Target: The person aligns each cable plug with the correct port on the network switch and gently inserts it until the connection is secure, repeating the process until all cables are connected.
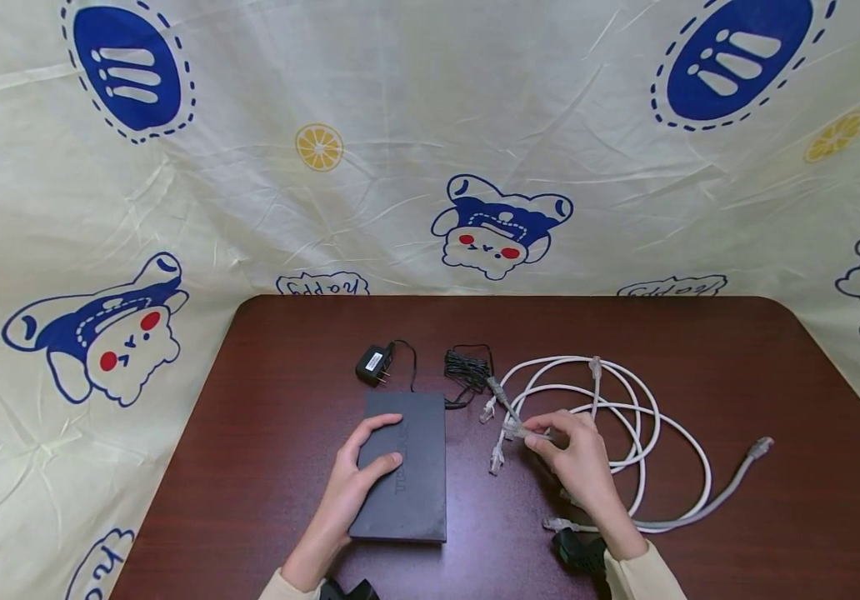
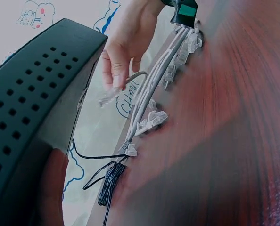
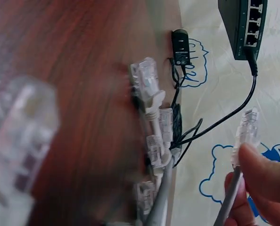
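My left hand (image 1: 347, 487) grips a dark grey network switch (image 1: 421, 492) by its left side, thumb and fingers over the top face. In the right wrist view the switch's row of ports (image 3: 254, 21) shows, with a black power cord (image 3: 251, 94) plugged in at the end. To the right of it, my right hand (image 1: 583, 462) pinches the clear plug (image 3: 246, 132) of a grey Ethernet cable (image 3: 229, 195) between thumb and fingers. That plug points toward the switch, apart from it. Vent holes (image 2: 24, 99) line the switch's side in the left wrist view.
Coiled white Ethernet cables (image 1: 651, 408) lie on the brown table (image 1: 797, 517) around the right hand, several loose plugs among them. A grey cable end (image 1: 760, 448) reaches out right. Behind the switch are a black power adapter (image 1: 374, 365) and its bundled cord (image 1: 467, 367).
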A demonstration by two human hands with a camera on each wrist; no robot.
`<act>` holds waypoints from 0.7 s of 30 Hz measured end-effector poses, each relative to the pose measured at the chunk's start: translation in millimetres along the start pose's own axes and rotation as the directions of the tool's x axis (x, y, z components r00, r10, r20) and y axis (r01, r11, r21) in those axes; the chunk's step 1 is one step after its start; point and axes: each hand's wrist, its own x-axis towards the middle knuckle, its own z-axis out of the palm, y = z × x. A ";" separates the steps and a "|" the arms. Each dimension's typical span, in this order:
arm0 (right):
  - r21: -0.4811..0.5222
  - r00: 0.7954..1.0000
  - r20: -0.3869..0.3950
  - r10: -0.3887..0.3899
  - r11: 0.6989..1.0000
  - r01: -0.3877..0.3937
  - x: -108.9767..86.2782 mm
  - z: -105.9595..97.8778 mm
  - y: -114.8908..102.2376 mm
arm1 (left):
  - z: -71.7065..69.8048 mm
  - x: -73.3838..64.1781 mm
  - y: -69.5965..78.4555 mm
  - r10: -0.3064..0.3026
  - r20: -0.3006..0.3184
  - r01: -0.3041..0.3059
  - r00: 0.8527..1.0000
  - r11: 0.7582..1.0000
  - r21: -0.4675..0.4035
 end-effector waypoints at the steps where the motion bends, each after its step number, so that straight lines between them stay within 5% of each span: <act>1: 0.006 1.000 -0.011 -0.019 1.000 0.019 0.6 -0.3 -1.6 | 0.3 0.0 0.2 0.000 0.002 0.000 1.000 1.000 -0.002; 21: 0.094 0.976 -0.057 -0.209 0.972 0.214 11.8 9.5 -25.5 | 4.6 1.1 3.0 0.005 0.006 -0.005 1.000 1.000 -0.008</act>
